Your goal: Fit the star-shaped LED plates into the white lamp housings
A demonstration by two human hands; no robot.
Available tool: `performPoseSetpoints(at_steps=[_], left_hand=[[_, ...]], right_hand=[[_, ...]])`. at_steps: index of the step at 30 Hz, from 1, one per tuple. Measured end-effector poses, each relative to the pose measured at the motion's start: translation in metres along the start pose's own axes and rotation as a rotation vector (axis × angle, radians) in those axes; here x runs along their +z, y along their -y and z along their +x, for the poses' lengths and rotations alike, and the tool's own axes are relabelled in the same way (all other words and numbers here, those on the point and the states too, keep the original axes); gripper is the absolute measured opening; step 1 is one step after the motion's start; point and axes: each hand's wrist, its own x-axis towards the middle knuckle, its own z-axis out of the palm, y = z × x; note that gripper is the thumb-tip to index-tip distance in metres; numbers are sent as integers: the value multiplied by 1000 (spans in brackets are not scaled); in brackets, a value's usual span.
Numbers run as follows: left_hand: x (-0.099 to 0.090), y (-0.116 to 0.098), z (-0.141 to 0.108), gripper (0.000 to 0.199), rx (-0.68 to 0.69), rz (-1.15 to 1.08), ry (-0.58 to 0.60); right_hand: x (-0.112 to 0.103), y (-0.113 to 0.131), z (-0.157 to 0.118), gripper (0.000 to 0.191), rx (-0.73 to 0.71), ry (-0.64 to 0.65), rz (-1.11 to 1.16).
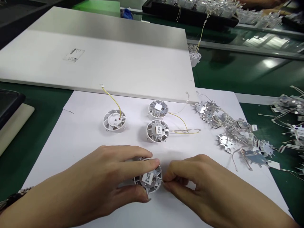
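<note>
My left hand (pixel 118 179) is curled round a small round white fan housing (pixel 147 178) with a metal plate and a printed label on it. Just right of that housing, my right hand (pixel 187 183) pinches a thin wire at the housing's edge. Beyond my hands on the white sheet stand two similar housings with metal plates, one (pixel 158 130) in front of the other (pixel 158 109), their wires trailing right. A bare white housing (pixel 114 120) with a yellow wire sits to their left.
Loose metal plates with wires (pixel 234 129) lie piled at the right, with more beyond. A large white board (pixel 106 57) spans the back. Black tray (pixel 190 14) holds many parts. A dark device (pixel 10 103) lies at far left.
</note>
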Motion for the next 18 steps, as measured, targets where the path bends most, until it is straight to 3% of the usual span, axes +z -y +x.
performPoseSetpoints(at_steps=[6, 10, 18], left_hand=[[0, -7, 10, 35, 86, 205, -83], [2, -9, 9, 37, 69, 252, -75], [-2, -4, 2, 27, 38, 177, -79]], right_hand=[[5, 0, 3, 25, 52, 30, -132], [5, -2, 4, 25, 47, 41, -141], [-6, -2, 4, 23, 65, 71, 108]])
